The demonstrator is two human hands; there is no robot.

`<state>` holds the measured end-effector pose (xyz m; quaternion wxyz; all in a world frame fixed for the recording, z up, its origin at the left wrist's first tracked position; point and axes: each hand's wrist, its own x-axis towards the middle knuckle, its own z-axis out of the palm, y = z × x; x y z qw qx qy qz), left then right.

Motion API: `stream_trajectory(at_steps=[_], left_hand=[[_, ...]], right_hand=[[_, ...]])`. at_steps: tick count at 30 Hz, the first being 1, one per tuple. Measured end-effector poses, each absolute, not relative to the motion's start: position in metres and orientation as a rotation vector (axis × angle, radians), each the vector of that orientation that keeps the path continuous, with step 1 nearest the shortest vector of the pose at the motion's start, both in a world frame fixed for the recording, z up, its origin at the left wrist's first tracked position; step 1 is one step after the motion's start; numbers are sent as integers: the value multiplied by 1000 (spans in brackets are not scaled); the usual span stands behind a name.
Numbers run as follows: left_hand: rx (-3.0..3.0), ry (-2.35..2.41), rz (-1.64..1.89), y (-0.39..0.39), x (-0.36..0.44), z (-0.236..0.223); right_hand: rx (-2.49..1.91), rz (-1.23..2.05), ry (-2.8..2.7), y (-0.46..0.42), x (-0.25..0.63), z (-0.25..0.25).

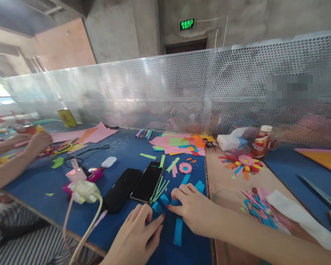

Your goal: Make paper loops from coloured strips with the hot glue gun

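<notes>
A blue paper strip (160, 204) lies low over the table between my two hands. My left hand (138, 230) is closed on its near left end, thumb and forefinger together. Opposite, my right hand (194, 209) pinches the strip's right part with its fingertips. Another blue strip (178, 232) lies flat below my right hand, and more blue strips (200, 186) stick out behind it. A pink paper flower (185, 168) and thin green strips (160, 190) lie beyond my hands.
Two black phones (148, 181) lie left of the strips. Chargers with cables (86, 191), an earbud case (109, 162), coloured sheets (179, 143), a colourful paper flower (245, 161), a bottle (261, 142) and scissors (324, 195) surround me. Another person's hands (38, 143) work at far left.
</notes>
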<state>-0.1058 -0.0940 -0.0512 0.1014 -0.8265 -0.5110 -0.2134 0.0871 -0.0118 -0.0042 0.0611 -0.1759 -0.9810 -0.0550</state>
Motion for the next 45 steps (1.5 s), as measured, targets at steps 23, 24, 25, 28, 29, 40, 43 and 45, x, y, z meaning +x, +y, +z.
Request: stream_trajectory(at_steps=[23, 24, 25, 28, 29, 40, 43, 45], left_hand=[[-2541, -1651, -720, -95, -102, -46], [-2541, -1654, -701, -95, -101, -47], [-2545, -1653, -689, -95, -101, -47], [-2569, -1656, -692, -98, -99, -44], [-2584, -1653, -694, -99, -98, -42], [-2789, -1595, -466, -78, -64, -33], [-2746, -1626, -410, -70, -56, -32], [-2736, -1616, -377, -65, -53, -31]], right_hand=[[-369, -935, -2897, 69, 110, -14], [-338, -967, -2893, 71, 111, -15], [-308, -992, -2890, 73, 112, -16], [-238, -1028, -2886, 78, 115, -16], [-229, -1029, -2884, 80, 116, -15], [-313, -957, -2902, 72, 123, -16], [-364, -912, -2924, 69, 127, -15], [-396, -868, -2947, 68, 134, -11]])
